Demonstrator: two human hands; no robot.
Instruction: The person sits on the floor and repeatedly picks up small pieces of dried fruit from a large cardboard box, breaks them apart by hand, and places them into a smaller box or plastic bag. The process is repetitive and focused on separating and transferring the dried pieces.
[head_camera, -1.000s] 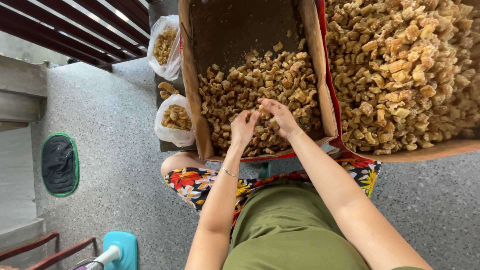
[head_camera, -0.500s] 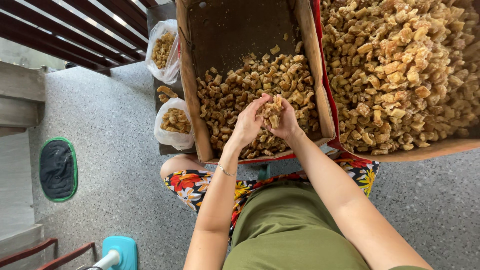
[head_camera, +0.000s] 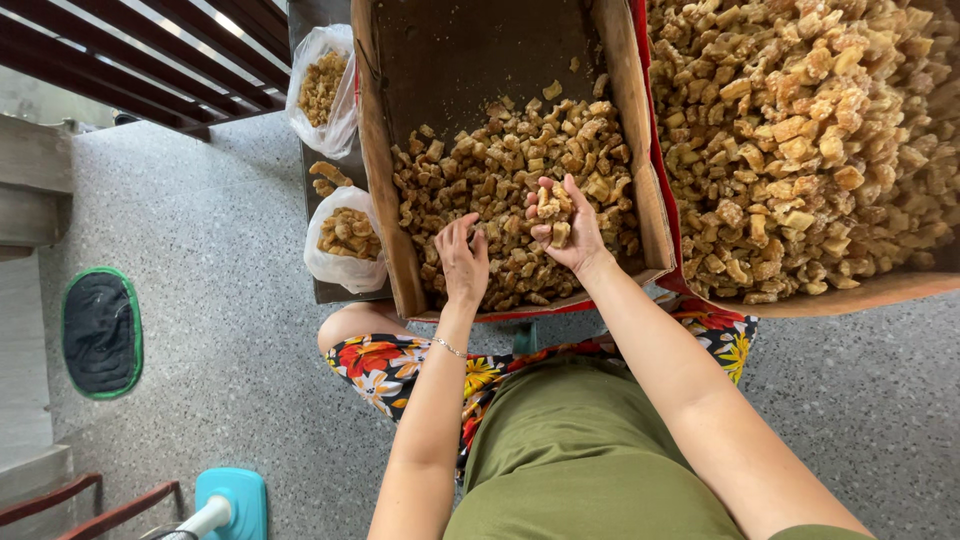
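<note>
Head view, looking straight down: the right hand (head_camera: 562, 225) is cupped palm-up around a small heap of golden fried pieces (head_camera: 553, 212), fingers curled loosely rather than clenched, raised just above the pile (head_camera: 520, 190) in the cardboard box (head_camera: 385, 190). The left hand (head_camera: 463, 265) lies palm-down on the same pile, fingers spread and holding nothing that can be seen.

The cupped grip looks shallow, so a tilt of the wrist would likely spill pieces; most would fall back into the box, but the hand sits close to the box's right wall (head_camera: 640, 150), and a sideways move could drop some over it into the bigger heap (head_camera: 810, 150) in the red-edged tray (head_camera: 672, 220) alongside. The pieces look brittle, so a hard squeeze might crush them.

Room is tight to the right, where box and tray touch. The near rim of the box hangs just over the person's lap (head_camera: 590, 450). To the left, two open plastic bags (head_camera: 345, 240) of the same pieces sit just beside the box, and past them the speckled floor (head_camera: 200, 250) lies open.
</note>
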